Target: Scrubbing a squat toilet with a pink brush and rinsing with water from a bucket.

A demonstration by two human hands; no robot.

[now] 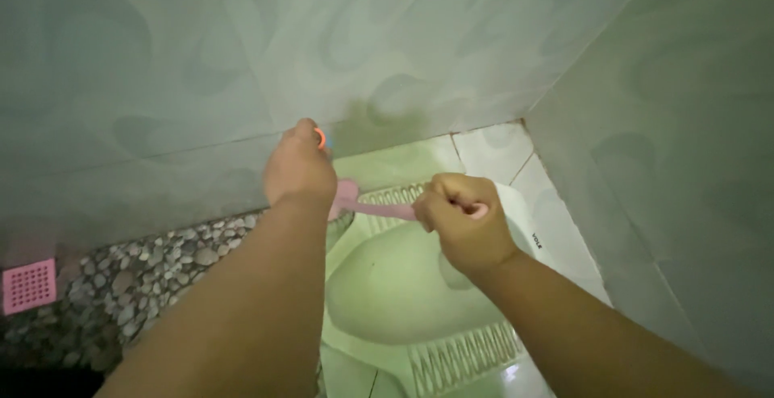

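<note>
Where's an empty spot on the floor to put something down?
The pale floor tiles in the corner, between the white squat toilet pan and the two walls, are bare. The grey pebble floor between the pan and the pink square drain cover is free too. It is crowded where the left hand and right hand hold the pink long-handled brush.

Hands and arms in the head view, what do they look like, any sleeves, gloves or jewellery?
Both arms are bare from the bottom edge up to the wrists, with no sleeves in view. The left hand and right hand wear no gloves. No watch, ring or bracelet shows on either one, though the light is dim.
</note>
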